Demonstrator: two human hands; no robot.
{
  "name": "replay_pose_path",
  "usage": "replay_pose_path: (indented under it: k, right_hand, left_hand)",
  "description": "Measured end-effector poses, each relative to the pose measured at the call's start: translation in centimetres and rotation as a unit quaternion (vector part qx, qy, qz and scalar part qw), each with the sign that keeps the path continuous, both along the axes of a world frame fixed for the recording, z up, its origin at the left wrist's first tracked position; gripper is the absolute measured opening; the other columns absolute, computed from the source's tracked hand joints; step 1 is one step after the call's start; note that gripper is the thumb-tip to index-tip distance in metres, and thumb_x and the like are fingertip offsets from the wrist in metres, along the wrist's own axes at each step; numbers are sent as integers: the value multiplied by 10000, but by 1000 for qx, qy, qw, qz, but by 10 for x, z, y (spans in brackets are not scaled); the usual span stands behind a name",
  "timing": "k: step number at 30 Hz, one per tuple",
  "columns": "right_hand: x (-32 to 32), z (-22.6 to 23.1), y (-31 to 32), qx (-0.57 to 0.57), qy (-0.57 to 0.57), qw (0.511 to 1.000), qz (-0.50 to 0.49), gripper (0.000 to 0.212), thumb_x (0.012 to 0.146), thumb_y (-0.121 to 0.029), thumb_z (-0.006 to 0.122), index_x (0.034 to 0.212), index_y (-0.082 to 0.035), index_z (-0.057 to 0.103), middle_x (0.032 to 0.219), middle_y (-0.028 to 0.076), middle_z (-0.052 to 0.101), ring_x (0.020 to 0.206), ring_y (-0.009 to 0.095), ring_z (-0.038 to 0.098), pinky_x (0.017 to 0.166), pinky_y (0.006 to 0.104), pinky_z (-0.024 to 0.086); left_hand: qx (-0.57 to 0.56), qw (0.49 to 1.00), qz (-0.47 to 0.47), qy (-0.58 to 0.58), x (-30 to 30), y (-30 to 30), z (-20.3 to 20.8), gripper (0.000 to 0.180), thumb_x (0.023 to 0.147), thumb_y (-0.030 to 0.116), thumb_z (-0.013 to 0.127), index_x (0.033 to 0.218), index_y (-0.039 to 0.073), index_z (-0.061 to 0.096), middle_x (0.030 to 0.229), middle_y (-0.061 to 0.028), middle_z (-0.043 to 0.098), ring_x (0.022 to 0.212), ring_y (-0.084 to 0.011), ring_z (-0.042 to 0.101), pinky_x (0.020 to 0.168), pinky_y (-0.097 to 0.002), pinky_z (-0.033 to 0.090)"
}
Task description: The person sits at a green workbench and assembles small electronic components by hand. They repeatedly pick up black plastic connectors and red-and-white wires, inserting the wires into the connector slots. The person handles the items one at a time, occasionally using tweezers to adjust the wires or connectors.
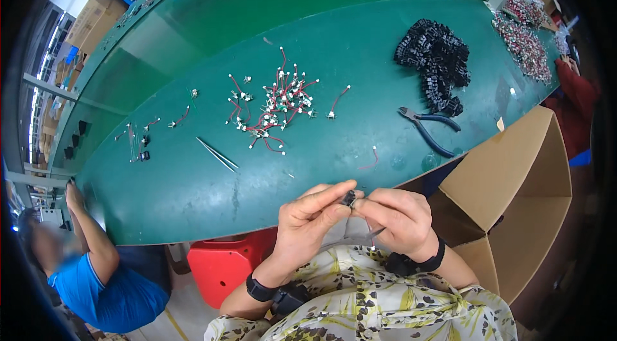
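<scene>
In front of my chest, just off the table's near edge, my left hand (313, 217) pinches a small black plastic housing (348, 197) between thumb and fingers. My right hand (400, 219) is closed, its thumb and fingertip pressed together against the housing's right side. Out from under the right palm sticks a pointed grey metal tool (375, 233), its kind partly hidden by the fingers. Whatever the right fingertips pinch at the housing is too small to make out. Beyond my hands, a short red wire (369, 166) with a white connector lies on the green table (308, 174).
Red-and-white wired connectors (276, 106) lie heaped mid-table, with tweezers (217, 154) to their left. Black housings (434, 61) are piled right, above blue-handled pliers (429, 129). An open cardboard box (508, 180) and a red stool (225, 267) stand nearby. A person in blue (112, 293) sits left.
</scene>
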State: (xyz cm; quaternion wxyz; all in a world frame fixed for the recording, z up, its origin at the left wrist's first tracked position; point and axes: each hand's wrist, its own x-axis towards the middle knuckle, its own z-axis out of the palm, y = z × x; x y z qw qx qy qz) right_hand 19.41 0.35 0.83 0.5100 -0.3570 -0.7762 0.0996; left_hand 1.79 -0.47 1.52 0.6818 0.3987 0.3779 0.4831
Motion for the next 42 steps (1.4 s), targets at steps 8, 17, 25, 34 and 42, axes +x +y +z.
replay_pose_path:
  k: [8, 17, 25, 34, 42]
  right_hand:
    - [-9, 24, 0, 31, -29, 999, 27, 381, 570, 9, 735, 946, -43, 711, 877, 67, 661, 596, 153, 630, 506, 256, 516]
    - [-27, 41, 4, 39, -59, 997, 31, 360, 567, -4, 745, 924, -51, 719, 853, 55, 649, 577, 137, 605, 468, 246, 474]
    - [-37, 46, 1, 70, -87, 993, 50, 345, 602, -18, 733, 945, -51, 715, 845, 42, 640, 561, 115, 585, 453, 244, 453]
    - [-47, 40, 11, -6, -16, 998, 57, 369, 591, 23, 694, 955, -41, 697, 822, 54, 641, 578, 151, 617, 480, 256, 484]
    - [-41, 49, 25, 102, -175, 976, 78, 360, 628, -58, 723, 985, -44, 681, 891, 41, 648, 497, 105, 551, 440, 246, 446]
  left_hand:
    - [106, 994, 12, 12, -16, -7, -4, 348, 829, 122, 732, 1152, 9, 668, 1035, -110, 674, 890, -158, 632, 787, -253, 493]
    - [144, 989, 35, -12, -33, -7, 3, 322, 834, 35, 708, 1153, 11, 670, 1019, -91, 667, 868, -125, 628, 757, -234, 515]
    - [66, 973, 7, -220, -38, -12, 0, 336, 847, 24, 685, 1179, -6, 640, 991, -95, 643, 903, -181, 668, 794, -279, 564]
    - [156, 983, 88, 25, -40, -13, 2, 315, 861, 0, 667, 1175, 9, 652, 991, -96, 653, 856, -162, 656, 798, -265, 539]
    - [-124, 968, 30, -215, -44, -5, 1, 316, 926, 104, 612, 1220, -12, 604, 1003, -91, 680, 884, -192, 661, 835, -344, 539]
